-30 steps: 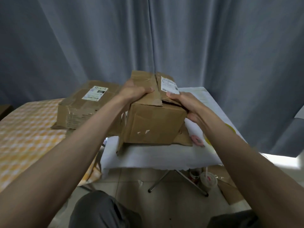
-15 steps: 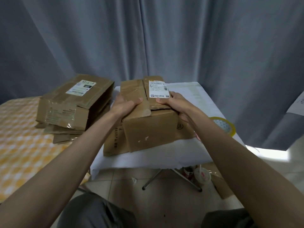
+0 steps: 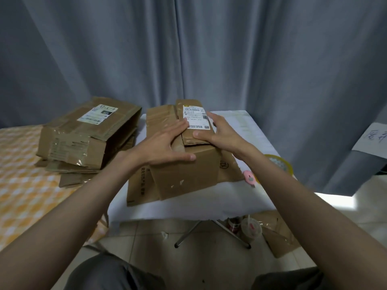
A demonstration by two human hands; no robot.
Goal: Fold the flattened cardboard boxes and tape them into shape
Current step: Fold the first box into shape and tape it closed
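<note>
A folded brown cardboard box (image 3: 184,174) stands on the white-covered small table (image 3: 188,208), on top of a flattened box (image 3: 137,185). Its two top flaps are folded down; the right flap bears a white shipping label. My left hand (image 3: 163,143) lies flat on the left flap, with its thumb along the front top edge. Flat on the labelled right flap rests my right hand (image 3: 219,132). Both hands hold the flaps down. A tape roll (image 3: 280,164) with a yellow rim lies to the right, partly hidden behind my right forearm.
A stack of flattened and half-open boxes (image 3: 83,135) sits on the orange checked surface (image 3: 25,185) at left. A pink cutter (image 3: 249,176) lies by the box's right side. Under the table stand a drink cup (image 3: 251,229) and cardboard scraps (image 3: 278,237). Grey curtains hang behind.
The box has come down onto the table. My hands moved from gripping its upper edges to lying flat on the closed flaps. The view has dropped and widened.
</note>
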